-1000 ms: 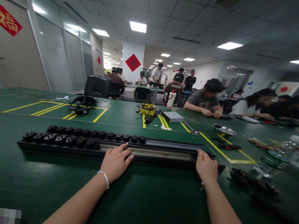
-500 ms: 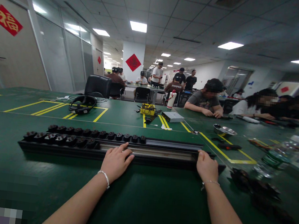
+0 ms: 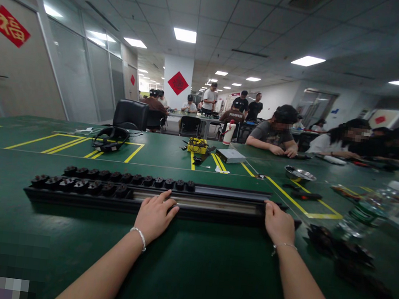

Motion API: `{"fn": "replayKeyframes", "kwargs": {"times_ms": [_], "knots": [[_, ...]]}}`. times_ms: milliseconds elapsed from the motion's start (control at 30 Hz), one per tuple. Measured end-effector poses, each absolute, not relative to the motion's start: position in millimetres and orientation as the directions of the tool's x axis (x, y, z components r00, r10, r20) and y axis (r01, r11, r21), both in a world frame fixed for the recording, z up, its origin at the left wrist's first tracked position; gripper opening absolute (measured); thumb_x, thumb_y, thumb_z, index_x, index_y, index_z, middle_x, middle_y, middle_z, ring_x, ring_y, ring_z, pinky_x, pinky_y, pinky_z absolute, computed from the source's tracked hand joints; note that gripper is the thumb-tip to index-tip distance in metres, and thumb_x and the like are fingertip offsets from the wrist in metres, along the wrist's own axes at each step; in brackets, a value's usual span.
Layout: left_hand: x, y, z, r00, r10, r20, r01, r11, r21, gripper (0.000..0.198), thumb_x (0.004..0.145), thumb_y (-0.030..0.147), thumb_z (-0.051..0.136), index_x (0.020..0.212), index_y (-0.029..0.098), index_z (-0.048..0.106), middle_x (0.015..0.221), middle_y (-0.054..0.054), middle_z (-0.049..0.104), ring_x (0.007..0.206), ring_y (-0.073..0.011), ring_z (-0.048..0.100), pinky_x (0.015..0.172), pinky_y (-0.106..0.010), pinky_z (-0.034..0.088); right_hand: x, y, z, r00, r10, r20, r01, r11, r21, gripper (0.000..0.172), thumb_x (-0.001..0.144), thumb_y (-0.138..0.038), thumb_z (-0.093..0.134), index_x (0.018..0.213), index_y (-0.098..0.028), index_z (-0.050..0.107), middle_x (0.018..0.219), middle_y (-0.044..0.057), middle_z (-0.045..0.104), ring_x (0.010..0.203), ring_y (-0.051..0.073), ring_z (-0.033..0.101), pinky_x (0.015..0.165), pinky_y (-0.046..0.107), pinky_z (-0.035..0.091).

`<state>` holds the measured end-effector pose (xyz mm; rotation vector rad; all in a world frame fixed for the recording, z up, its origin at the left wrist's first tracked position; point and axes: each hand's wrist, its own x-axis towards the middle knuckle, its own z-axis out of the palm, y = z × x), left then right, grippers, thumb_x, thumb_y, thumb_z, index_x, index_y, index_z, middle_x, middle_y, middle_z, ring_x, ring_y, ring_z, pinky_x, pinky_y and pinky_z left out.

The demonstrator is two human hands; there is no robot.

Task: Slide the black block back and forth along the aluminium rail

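Two long black track rails lie side by side on the green table: a near rail (image 3: 84, 201) and a far rail (image 3: 234, 193). Black socket modules (image 3: 80, 185) with metal prongs or slots fill the left part of the near rail, and a second row (image 3: 137, 179) sits in the far one. My left hand (image 3: 155, 214) rests on the near rail, fingers spread, right of its modules. At that rail's right end, my right hand (image 3: 278, 222) is closed, thumb up, by a dark piece. Whether it grips that piece or the rail's end is hidden.
On the right are dark parts (image 3: 342, 249), a water bottle (image 3: 370, 209), a metal bowl (image 3: 300, 173) and a black-and-orange tool (image 3: 305, 195). Farther back lie a black headset (image 3: 110, 138), a yellow object with cables (image 3: 197, 145) and a white box (image 3: 230, 155). People sit across the table.
My right hand has shifted slightly to the right along the near rail's end. My left hand and the rails look unmoved.
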<state>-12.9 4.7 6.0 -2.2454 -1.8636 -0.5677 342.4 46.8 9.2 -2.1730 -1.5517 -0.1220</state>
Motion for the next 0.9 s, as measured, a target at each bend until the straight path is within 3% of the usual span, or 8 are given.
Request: {"fn": "replayKeyframes", "kwargs": {"times_ms": [300, 900], "knots": [[-13.6, 4.9, 4.5, 0.153, 0.904, 0.399, 0.974, -0.207, 0.095, 0.039, 0.086, 0.048, 0.026, 0.099, 0.032, 0.058, 0.132, 0.002, 0.043, 0.102, -0.0195, 0.052, 0.083, -0.038, 0.034, 349.3, 50.7, -1.8, 0.369, 0.856, 0.361, 0.906, -0.245, -0.346, 0.048, 0.086, -0.041, 0.017, 0.112, -0.025, 0.055, 0.115, 0.008, 0.056, 0.116, 0.025, 0.04, 0.098, 0.052, 0.019], [-13.6, 4.7, 5.8, 0.148, 0.909, 0.389, 0.973, -0.204, 0.106, 0.039, 0.086, 0.048, 0.026, 0.1, 0.032, 0.059, 0.133, 0.001, 0.042, 0.103, -0.0197, 0.051, 0.085, -0.038, 0.034, 348.3, 52.0, 0.0, 0.379, 0.859, 0.344, 0.896, -0.248, -0.368, 0.049, 0.087, -0.041, 0.017, 0.111, -0.024, 0.056, 0.112, 0.008, 0.057, 0.111, 0.024, 0.044, 0.1, 0.052, 0.017]]}}
